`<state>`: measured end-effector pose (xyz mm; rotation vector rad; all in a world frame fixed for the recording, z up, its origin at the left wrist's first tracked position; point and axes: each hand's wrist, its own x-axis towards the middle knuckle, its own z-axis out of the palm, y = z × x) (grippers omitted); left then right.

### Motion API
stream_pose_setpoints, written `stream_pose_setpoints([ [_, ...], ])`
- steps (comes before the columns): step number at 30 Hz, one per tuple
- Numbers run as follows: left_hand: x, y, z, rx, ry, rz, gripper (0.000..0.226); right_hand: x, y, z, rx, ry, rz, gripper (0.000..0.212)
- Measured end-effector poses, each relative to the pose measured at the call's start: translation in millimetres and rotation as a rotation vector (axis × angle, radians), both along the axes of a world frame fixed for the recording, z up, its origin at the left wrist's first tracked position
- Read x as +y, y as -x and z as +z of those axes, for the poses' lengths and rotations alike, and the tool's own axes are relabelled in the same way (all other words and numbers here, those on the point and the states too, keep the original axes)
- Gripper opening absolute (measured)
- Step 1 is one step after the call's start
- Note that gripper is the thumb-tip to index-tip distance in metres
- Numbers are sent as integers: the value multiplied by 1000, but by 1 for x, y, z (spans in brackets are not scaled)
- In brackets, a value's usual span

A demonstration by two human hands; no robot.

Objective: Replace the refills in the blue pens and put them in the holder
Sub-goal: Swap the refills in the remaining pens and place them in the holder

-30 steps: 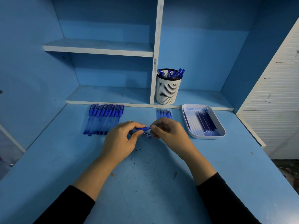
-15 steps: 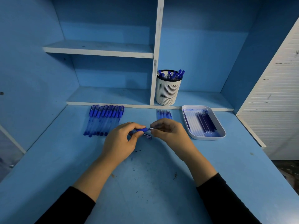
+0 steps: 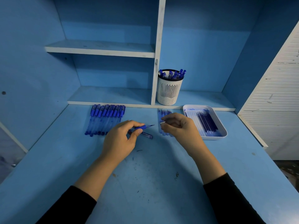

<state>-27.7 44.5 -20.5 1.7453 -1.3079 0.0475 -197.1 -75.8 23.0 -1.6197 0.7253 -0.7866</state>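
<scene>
My left hand (image 3: 120,139) grips a blue pen (image 3: 143,126) by its grip section, the refill tip poking out to the right. A loose pen cap (image 3: 147,135) lies just below it on the desk. My right hand (image 3: 179,128) pinches a small metal pen tip piece (image 3: 162,122), held a short gap away from the pen. Behind the right hand lies a small pile of refills (image 3: 164,113). A row of several capped blue pens (image 3: 106,119) lies to the left. The white slotted holder (image 3: 169,91) with several pens stands on the low shelf.
A white tray (image 3: 222,134) with several dark refills sits at the right of the desk. Shelf boards and a white upright divider (image 3: 157,50) rise behind. A white slatted panel (image 3: 275,97) closes off the right side.
My right hand has pulled the metal tip piece off the pen and moved right, opening a gap. The left hand keeps the pen in place.
</scene>
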Motion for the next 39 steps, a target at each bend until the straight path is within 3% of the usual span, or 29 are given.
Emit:
stream_pose_setpoints([
  [6, 0, 1, 2, -18, 4, -7, 15, 3, -5, -13, 471, 420, 77, 7],
  [13, -1, 2, 1, -26, -3, -6, 15, 7, -8, -13, 597, 474, 169, 14],
  [16, -1, 1, 0, -30, -1, -12, 16, 4, -4, -10, 507, 394, 89, 24],
  [20, -1, 3, 0, -33, 16, -24, 17, 4, -4, -5, 213, 284, 7, 29],
  [26, -1, 6, 1, -46, 26, -39, 16, 9, -10, -6, 154, 301, 10, 2],
  [32, 1, 7, 4, -10, 55, 25, 12, -2, -2, 0, -144, 91, -137, 9],
  [39, -1, 14, 4, -3, 97, 62, 15, 14, -12, 1, -395, 8, -232, 17],
])
